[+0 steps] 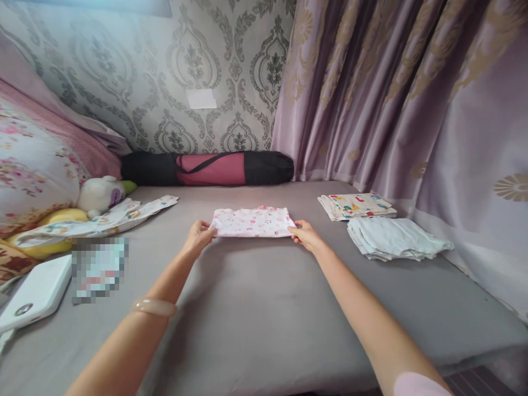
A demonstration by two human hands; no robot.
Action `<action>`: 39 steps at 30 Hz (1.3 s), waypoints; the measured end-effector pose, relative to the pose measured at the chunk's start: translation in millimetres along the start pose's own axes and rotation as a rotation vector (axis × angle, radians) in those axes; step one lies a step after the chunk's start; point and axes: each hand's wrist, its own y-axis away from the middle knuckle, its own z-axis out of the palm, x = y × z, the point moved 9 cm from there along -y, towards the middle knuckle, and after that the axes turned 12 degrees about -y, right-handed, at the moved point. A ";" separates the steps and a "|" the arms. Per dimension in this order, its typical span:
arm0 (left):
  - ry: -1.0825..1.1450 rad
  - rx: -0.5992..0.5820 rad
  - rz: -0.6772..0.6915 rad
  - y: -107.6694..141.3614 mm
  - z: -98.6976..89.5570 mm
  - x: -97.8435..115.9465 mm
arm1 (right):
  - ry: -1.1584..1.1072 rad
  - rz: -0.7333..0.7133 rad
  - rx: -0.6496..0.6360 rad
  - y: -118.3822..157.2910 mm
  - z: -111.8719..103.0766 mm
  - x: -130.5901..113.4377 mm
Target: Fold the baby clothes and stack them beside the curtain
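Note:
A white cloth with a pink and red print [252, 222] is stretched between my hands over the grey sheet, folded into a wide strip. My left hand [201, 235] pinches its left end, thumb on top. At the right end, my right hand [304, 233] grips the near corner between thumb and fingers. The cloth's far edge looks slightly uneven. Whether its underside touches the bed cannot be made out.
To the right lie folded patterned cloths [357, 204] and a stack of pale cloths [396, 237]. A patterned garment [124, 217], a white plush toy [98, 193] and a white device [37, 291] are at left. A black and pink roll bag [210, 168] lies along the wall.

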 end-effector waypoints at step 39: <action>-0.842 -0.108 0.706 34.2 108.4 47.9 | 0.893 -0.213 0.087 -4.8 -2.1 -10.1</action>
